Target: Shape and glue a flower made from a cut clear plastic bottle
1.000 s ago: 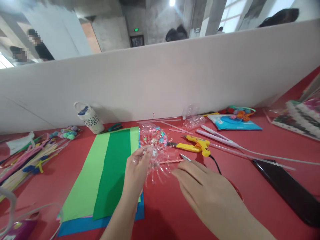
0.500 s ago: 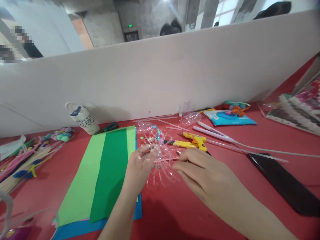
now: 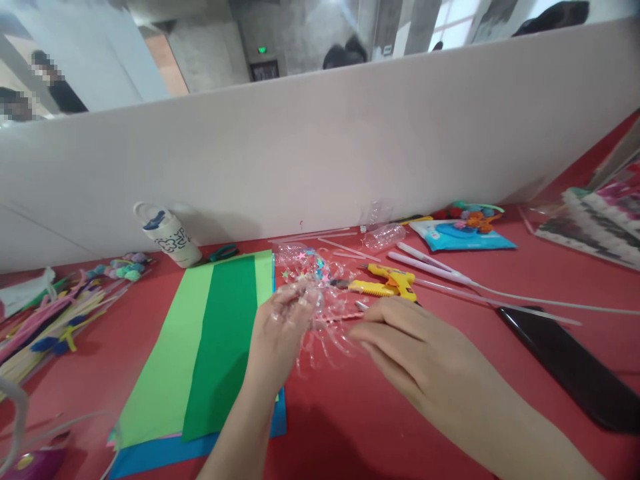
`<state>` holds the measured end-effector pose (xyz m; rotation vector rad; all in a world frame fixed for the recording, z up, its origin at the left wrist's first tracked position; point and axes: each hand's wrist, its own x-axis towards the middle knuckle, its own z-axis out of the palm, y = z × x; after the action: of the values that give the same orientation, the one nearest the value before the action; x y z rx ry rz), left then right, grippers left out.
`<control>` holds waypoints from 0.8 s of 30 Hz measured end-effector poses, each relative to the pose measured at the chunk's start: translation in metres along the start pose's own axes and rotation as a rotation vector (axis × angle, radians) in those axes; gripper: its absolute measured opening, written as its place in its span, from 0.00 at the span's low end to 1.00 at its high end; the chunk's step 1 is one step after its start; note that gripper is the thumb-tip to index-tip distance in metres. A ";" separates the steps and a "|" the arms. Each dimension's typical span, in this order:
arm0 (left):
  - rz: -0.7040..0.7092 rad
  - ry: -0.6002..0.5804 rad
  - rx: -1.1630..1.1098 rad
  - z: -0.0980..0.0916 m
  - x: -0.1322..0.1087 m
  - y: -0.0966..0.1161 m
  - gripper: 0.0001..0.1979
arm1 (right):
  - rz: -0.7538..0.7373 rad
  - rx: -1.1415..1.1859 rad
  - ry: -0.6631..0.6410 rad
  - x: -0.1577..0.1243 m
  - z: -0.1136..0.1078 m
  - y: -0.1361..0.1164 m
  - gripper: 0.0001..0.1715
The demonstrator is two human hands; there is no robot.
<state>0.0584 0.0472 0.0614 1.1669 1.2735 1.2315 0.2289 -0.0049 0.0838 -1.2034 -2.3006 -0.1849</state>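
My left hand (image 3: 285,317) is closed round a clear plastic piece cut into curling strips (image 3: 325,340), which fan out over the red table. My right hand (image 3: 395,333) is pinched just right of it; a small silvery tip (image 3: 361,306) shows by its fingers, but what it belongs to is hidden. A thin pink strip (image 3: 340,317) runs across the clear plastic between the two hands. Just beyond, small coloured stars (image 3: 320,267) lie on or in clear plastic. A yellow glue gun (image 3: 393,273) and a yellow-handled cutter (image 3: 370,288) rest beyond my right hand.
Green and blue sheets (image 3: 220,347) lie at left under my left forearm. A white tumbler (image 3: 173,240) leans near the white partition (image 3: 300,153). At right are a black phone-like slab (image 3: 565,367), a pink hair straightener (image 3: 425,265) with its cord, and a blue wipes pack (image 3: 465,237).
My hands keep nearly the same places, with the left fingers shifted slightly on the clear plastic. The whole view has moved a little.
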 end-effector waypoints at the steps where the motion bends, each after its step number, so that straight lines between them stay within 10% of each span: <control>1: 0.016 0.008 0.007 0.000 -0.001 0.001 0.18 | -0.005 0.001 0.037 0.000 -0.001 0.000 0.21; 12: 0.363 0.100 0.115 0.006 -0.008 -0.013 0.12 | 0.077 0.028 0.182 0.004 0.000 -0.004 0.19; 24: 0.363 0.110 0.147 0.007 -0.008 -0.017 0.12 | 0.115 0.107 0.094 0.000 0.012 -0.013 0.12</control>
<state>0.0661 0.0394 0.0446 1.5027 1.2860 1.5012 0.2138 -0.0081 0.0754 -1.2408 -2.1259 -0.0738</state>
